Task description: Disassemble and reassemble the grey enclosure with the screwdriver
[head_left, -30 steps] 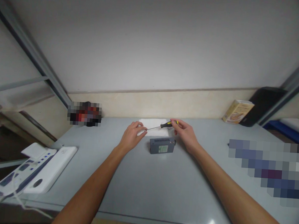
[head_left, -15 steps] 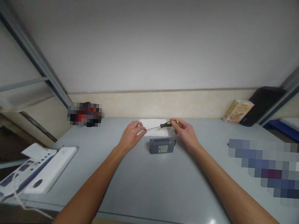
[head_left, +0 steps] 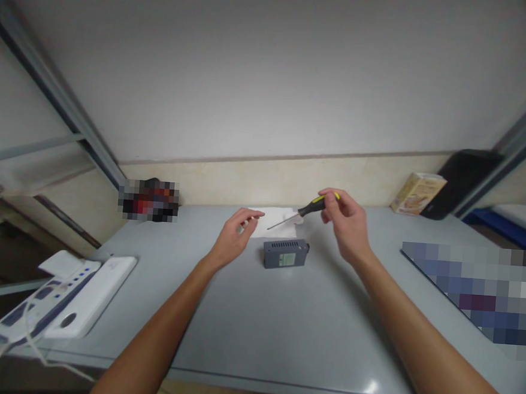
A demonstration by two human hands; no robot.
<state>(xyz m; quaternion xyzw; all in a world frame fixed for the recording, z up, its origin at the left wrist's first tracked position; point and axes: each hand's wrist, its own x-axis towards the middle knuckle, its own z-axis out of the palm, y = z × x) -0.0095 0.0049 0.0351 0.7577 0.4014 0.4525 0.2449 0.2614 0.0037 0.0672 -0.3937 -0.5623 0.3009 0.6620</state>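
Observation:
My right hand (head_left: 347,224) is wrapped round the yellow-and-black handle of a screwdriver (head_left: 311,208). Its thin shaft slants down to the left, with the tip above a white sheet of paper (head_left: 277,215). Left of the tip, my left hand (head_left: 237,234) has thumb and forefinger brought together; anything between them is too small to make out. Below both hands, a dark grey metal box (head_left: 286,255) with a row of vent slots and a pale label rests on the grey table, touched by neither hand.
A white power strip (head_left: 53,293) with a cable and a white flat device (head_left: 98,296) lie at left. At the back right, a yellow carton (head_left: 418,194) stands against a black case (head_left: 464,184). Blurred items lie at the back left and right.
My right hand has moved up and to the right with the screwdriver, taking its tip away from my left fingers. My left hand has shifted slightly upward.

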